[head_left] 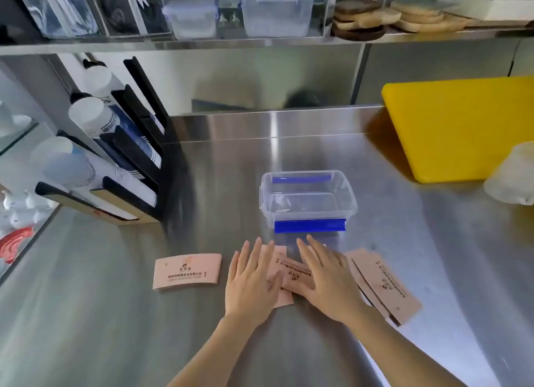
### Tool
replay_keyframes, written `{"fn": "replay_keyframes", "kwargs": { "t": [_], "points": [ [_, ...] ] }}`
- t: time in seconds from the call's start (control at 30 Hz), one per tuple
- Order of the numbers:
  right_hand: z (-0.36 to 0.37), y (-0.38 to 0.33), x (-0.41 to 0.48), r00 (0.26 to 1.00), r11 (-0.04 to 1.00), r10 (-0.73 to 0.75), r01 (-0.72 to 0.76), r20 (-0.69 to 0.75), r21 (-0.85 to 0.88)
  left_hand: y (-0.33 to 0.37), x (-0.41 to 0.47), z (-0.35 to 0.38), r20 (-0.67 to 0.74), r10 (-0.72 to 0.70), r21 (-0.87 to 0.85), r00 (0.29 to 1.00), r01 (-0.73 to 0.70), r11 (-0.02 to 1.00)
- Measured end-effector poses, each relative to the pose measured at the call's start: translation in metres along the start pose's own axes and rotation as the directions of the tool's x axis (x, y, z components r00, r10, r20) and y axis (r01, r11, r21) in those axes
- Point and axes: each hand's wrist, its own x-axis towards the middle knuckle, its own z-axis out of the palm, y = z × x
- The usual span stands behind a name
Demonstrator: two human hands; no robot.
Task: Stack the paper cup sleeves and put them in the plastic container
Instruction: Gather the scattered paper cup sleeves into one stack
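— Sleeves first: where do they lie?
— Three lots along the lower middle of the frame, on the steel counter (115, 300). At left, a neat pink stack (187, 272) lies by itself, apart from the hands. In the middle, loose sleeves (291, 271) overlap under both hands. At right, a fanned group (384, 285) lies slantwise, just beside the right wrist.

— And the hands?
— The left hand (250, 282) lies flat, fingers spread, palm down on the left end of the middle sleeves. The right hand (328, 279) is flat too, pressing on their right part. Neither is closed round anything.

— The plastic container?
— Centre of the frame, just above the hands: clear, lidless, with blue clips (309, 225) on its near and far sides. The plastic container (308, 196) looks empty.

— What else, left to right?
— A black rack of paper cups (89, 118) at middle left, and a yellow board (462, 126) at upper right, with a whitish tub (514, 178) at the right edge.
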Motion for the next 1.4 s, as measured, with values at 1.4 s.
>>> {"fn": "replay_keyframes", "kwargs": {
  "t": [1.4],
  "points": [
    [-0.015, -0.012, 0.028, 0.827, 0.871, 0.440, -0.488, 0.351, 0.059, -0.009, 0.013, -0.058, 0.071, -0.459, -0.672, 0.886, 0.383, 0.634]
  ]
}}
